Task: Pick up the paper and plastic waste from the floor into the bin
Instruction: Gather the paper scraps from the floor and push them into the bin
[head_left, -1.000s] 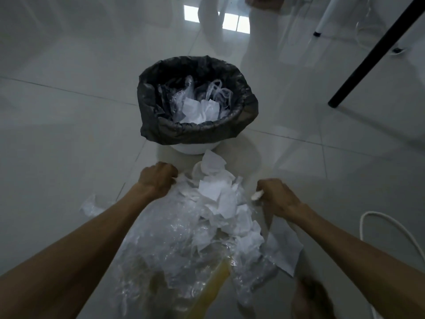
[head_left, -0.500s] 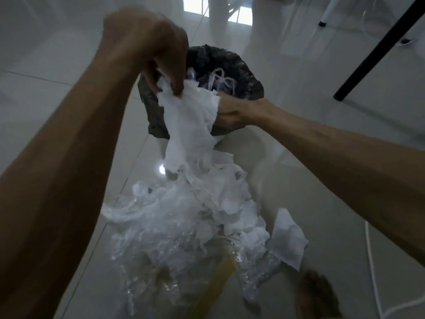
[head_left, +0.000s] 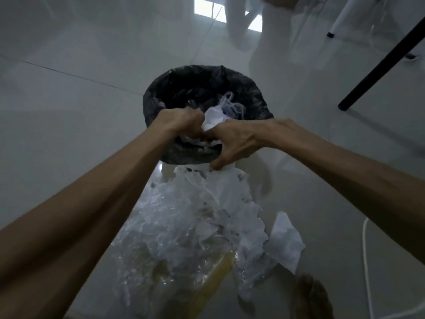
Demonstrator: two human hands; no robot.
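White paper (head_left: 212, 119) is bunched between the left hand (head_left: 181, 122) and right hand (head_left: 239, 141), both clenched over the bin (head_left: 161, 100); push it below the rim before letting go.

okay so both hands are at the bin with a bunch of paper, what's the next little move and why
Probably push the wad down and let go. Both the left hand and the right hand clutch white paper right at the near rim of the bin, so it seems ready to drop. More paper and plastic waits on the floor.
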